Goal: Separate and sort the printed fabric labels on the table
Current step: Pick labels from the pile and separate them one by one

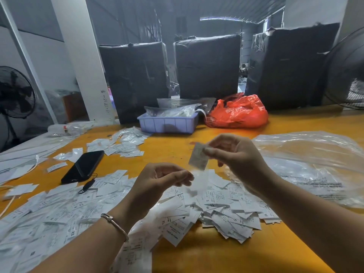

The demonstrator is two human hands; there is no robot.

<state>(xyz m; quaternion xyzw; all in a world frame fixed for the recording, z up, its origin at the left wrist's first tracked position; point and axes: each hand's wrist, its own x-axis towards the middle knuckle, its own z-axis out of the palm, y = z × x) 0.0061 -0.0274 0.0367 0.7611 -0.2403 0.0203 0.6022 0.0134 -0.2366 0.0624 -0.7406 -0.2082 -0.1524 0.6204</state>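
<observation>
While pinched, label [198,156] hangs upright.

Size letters read on the labels [216,203] heaped at your table's [226,253] near edge: S, M, XL, XS. One label [175,231] reads "MADE IN CHINA", upside down. Clear bag [315,170], right edge: inverted "THIS BAG IS NOT...", rest unreadable.

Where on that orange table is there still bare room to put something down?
Bare table lies between the purple tray, the phone and the raised hands. Another bare strip runs behind the clear plastic bag, right of the red bag. The near left is crowded with the label heap.
</observation>
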